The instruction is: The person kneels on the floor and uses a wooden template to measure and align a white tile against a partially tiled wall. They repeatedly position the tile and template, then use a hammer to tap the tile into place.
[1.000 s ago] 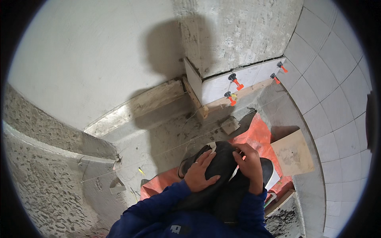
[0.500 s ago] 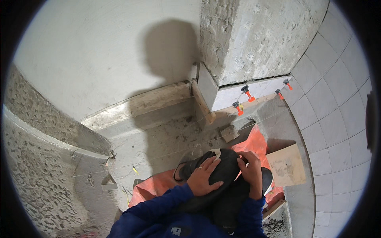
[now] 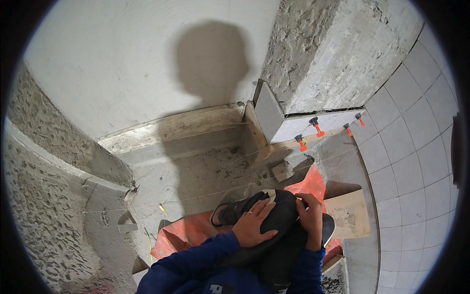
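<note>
My left hand (image 3: 253, 226) lies flat on the knee of my dark trousers (image 3: 276, 223). Its fingers are spread, with a ring on one of them. At the inner side of the same knee rests my right hand (image 3: 310, 218), fingers loosely bent and a gap between thumb and forefinger. I see nothing held in either hand. Beneath my legs is a crumpled red sheet (image 3: 183, 235). A square tan board (image 3: 347, 214) lies to the right of my right hand.
Pale tiles (image 3: 411, 166) cover the right side. Red-and-black tile levelling clips (image 3: 317, 128) sit along a tiled strip at the pillar's (image 3: 352, 54) base. A thin string (image 3: 196, 194) crosses the recessed concrete floor (image 3: 161, 188). A small block (image 3: 282, 171) lies beyond my knee.
The view has shifted and tilted slightly, so the pillar and clips sit farther right and a little lower. Both hands remain at the knee.
</note>
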Action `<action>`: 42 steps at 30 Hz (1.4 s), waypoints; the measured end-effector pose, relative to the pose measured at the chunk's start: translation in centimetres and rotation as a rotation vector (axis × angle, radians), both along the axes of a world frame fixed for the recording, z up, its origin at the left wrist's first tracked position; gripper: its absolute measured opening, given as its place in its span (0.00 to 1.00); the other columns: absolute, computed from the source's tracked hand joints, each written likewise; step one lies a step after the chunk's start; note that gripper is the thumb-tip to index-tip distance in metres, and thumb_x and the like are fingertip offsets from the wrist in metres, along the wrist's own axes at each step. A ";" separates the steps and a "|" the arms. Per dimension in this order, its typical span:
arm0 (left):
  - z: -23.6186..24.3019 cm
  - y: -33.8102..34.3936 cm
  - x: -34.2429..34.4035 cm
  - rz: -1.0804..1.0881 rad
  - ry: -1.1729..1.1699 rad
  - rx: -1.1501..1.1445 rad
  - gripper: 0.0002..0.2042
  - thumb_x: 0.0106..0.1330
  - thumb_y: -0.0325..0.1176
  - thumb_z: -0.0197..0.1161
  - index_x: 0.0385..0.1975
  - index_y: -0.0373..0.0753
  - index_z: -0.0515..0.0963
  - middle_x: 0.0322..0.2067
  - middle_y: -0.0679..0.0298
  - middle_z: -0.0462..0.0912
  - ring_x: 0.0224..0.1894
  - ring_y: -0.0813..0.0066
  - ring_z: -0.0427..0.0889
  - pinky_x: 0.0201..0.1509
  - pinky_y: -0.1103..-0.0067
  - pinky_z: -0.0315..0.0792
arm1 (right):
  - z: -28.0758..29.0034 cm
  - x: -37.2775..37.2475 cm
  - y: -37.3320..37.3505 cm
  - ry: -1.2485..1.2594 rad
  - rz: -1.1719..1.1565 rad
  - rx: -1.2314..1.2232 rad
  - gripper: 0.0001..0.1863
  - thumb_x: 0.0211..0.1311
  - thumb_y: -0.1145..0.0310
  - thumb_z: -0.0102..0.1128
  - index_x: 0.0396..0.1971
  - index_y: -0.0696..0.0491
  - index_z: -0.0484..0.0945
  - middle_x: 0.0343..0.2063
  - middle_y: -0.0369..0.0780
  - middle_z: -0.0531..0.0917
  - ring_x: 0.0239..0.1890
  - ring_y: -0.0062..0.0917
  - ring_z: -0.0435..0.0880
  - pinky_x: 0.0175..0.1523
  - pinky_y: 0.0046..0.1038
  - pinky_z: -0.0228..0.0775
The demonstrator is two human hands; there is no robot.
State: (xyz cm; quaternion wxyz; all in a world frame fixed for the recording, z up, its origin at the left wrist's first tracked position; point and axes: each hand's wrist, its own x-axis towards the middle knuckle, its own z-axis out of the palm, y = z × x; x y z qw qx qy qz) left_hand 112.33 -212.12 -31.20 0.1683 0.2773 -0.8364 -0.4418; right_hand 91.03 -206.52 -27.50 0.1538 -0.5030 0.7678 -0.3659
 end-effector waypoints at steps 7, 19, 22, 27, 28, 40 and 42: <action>-0.2 0.0 0.2 0.012 0.009 -0.001 0.41 0.57 0.51 0.64 0.67 0.39 0.56 0.67 0.50 0.55 0.69 0.48 0.56 0.68 0.61 0.56 | -0.3 0.0 -0.5 0.052 0.021 -0.033 0.09 0.53 0.74 0.61 0.35 0.56 0.82 0.26 0.43 0.80 0.27 0.32 0.79 0.35 0.31 0.69; -0.2 0.0 0.0 0.009 0.036 0.006 0.41 0.58 0.53 0.63 0.68 0.43 0.55 0.68 0.53 0.54 0.70 0.49 0.54 0.68 0.58 0.56 | 0.1 0.0 0.1 0.078 -0.031 0.003 0.09 0.56 0.71 0.62 0.38 0.54 0.82 0.30 0.45 0.82 0.29 0.36 0.82 0.35 0.33 0.73; -0.1 0.0 -0.1 0.014 0.055 -0.032 0.41 0.56 0.50 0.66 0.67 0.37 0.57 0.66 0.46 0.58 0.67 0.47 0.59 0.69 0.63 0.56 | 0.5 0.0 0.2 0.082 -0.026 -0.003 0.09 0.56 0.71 0.62 0.38 0.54 0.82 0.29 0.44 0.82 0.29 0.36 0.82 0.35 0.33 0.72; 0.0 -0.1 -0.3 0.011 0.051 -0.042 0.41 0.56 0.50 0.66 0.67 0.37 0.57 0.66 0.46 0.58 0.67 0.47 0.59 0.69 0.63 0.56 | 0.8 0.0 0.2 0.073 -0.011 -0.024 0.10 0.56 0.71 0.62 0.38 0.53 0.82 0.29 0.44 0.81 0.28 0.36 0.81 0.35 0.33 0.72; 0.0 -0.1 -0.3 0.015 0.061 -0.050 0.41 0.56 0.50 0.66 0.67 0.37 0.57 0.66 0.46 0.58 0.67 0.47 0.59 0.69 0.64 0.56 | 0.8 0.0 0.3 0.070 -0.020 -0.019 0.10 0.56 0.71 0.62 0.38 0.53 0.82 0.29 0.44 0.81 0.28 0.36 0.81 0.35 0.33 0.72; -0.1 0.2 -0.3 0.017 0.036 -0.016 0.40 0.56 0.50 0.66 0.67 0.37 0.58 0.66 0.47 0.57 0.67 0.49 0.59 0.68 0.64 0.57 | 0.6 -0.2 0.4 0.072 -0.010 -0.011 0.10 0.55 0.72 0.61 0.37 0.55 0.82 0.28 0.44 0.80 0.27 0.36 0.81 0.34 0.33 0.72; -0.1 0.1 -0.2 0.009 0.017 -0.015 0.41 0.57 0.50 0.65 0.67 0.37 0.57 0.66 0.48 0.57 0.68 0.49 0.58 0.68 0.64 0.57 | 0.4 -0.1 0.3 0.070 -0.002 -0.022 0.10 0.54 0.73 0.62 0.37 0.56 0.82 0.28 0.44 0.81 0.27 0.34 0.81 0.34 0.31 0.72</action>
